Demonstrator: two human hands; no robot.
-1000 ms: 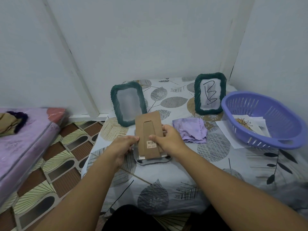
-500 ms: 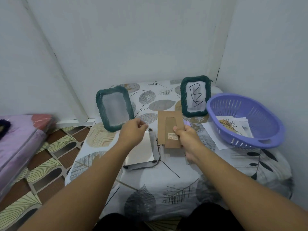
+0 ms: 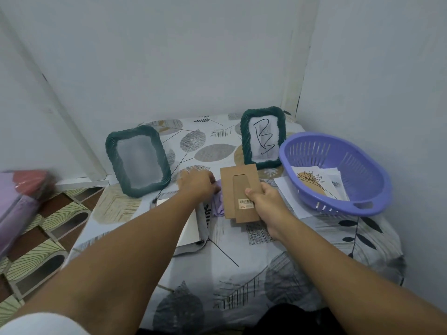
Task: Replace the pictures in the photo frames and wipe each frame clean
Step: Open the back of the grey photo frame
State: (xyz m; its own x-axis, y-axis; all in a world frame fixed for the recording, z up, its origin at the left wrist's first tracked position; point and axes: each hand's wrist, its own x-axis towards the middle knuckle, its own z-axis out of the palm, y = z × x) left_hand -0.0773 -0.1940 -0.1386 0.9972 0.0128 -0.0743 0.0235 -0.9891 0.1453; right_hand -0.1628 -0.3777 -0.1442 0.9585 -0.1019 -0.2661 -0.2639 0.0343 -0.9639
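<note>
My right grip (image 3: 262, 200) pinches backing (image 3: 238, 187); left grip (image 3: 197, 184) reaching cloth (image 3: 217, 204), closure unclear. Risk: backing slips, strikes frame (image 3: 263, 139) centre-right.

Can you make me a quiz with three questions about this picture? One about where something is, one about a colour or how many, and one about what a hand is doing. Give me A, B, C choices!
1. Where are the loose pictures kept?
A. In the purple basket
B. On the floor
C. Taped to the wall

2. How many green frames stand upright on the table?
A. One
B. Two
C. Four

3. What is the right hand doing?
A. Resting flat on the table
B. Waving in the air
C. Holding the brown cardboard backing

Answers:
1. A: printed sheets lie inside the purple basket.
2. B: one green frame stands on the left, and another green frame with a scribble stands by the basket.
3. C: the right hand has its fingers curled round the brown cardboard backing, while the left hand reaches for the purple cloth.
</note>
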